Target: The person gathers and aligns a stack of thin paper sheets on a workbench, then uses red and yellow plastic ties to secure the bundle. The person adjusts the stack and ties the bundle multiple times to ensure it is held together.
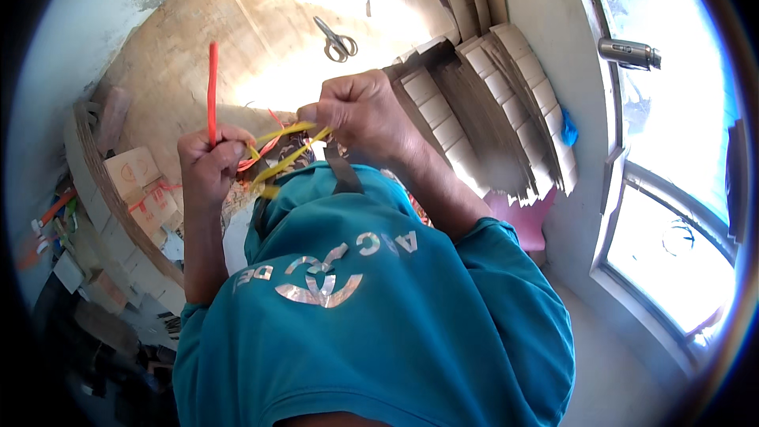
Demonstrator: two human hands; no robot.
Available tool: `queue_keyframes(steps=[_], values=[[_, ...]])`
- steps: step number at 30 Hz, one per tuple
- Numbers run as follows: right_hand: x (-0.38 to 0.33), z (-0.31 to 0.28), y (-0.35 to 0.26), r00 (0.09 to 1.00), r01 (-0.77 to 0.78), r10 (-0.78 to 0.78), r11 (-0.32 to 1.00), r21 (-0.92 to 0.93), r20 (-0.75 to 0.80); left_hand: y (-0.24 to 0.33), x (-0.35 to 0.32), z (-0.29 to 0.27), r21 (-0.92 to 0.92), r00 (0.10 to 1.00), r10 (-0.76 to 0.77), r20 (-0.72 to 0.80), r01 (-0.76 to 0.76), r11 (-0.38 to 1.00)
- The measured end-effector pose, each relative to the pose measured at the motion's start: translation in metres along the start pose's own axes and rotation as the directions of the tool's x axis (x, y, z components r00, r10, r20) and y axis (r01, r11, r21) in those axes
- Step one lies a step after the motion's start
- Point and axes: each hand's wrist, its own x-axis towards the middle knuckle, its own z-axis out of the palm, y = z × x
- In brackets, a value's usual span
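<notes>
My left hand (207,164) is closed around a red plastic strap (212,91) that sticks straight up from the fist. My right hand (360,115) pinches a yellow plastic strap (283,150), which runs in two strands from its fingers down to my left hand. The two hands are held close together above my chest. A tangle of red strap (267,142) lies just behind the yellow strands. My teal shirt (371,308) fills the lower middle of the view and hides what lies under the hands.
A pair of scissors (338,43) lies on the sunlit cardboard sheet (190,71) ahead. Fanned stacks of flat cardboard pieces (490,111) stand to the right, more stacks (118,213) to the left. A window (672,150) is on the right wall.
</notes>
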Motion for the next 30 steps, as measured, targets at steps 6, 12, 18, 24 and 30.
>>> queue_keyframes(steps=[6, 12, 18, 24, 30], values=[[0.001, -0.012, -0.004, 0.987, -0.159, 0.158, 0.987, 0.012, 0.033, 0.001, 0.001, -0.005, 0.345, 0.983, 0.025, 0.184, -0.089, 0.934], [-0.007, -0.012, -0.001, 0.983, -0.169, 0.170, 0.985, -0.020, 0.070, -0.007, -0.014, -0.006, 0.406, 0.956, 0.093, 0.277, -0.204, 0.891], [0.029, -0.031, 0.004, 0.927, -0.376, 0.366, 0.900, 0.221, 0.086, -0.028, 0.001, -0.009, 0.233, 0.986, 0.053, -0.155, -0.016, 0.972], [0.032, -0.041, 0.020, 0.964, -0.159, 0.266, 0.615, 0.772, -0.013, -0.032, 0.001, -0.027, 0.043, 0.786, 0.339, -0.517, -0.372, 0.927], [0.031, -0.002, 0.039, 0.988, -0.119, 0.139, 0.412, 0.903, 0.066, -0.042, 0.000, 0.032, -0.530, 0.976, -0.134, -0.174, 0.022, 0.847]])
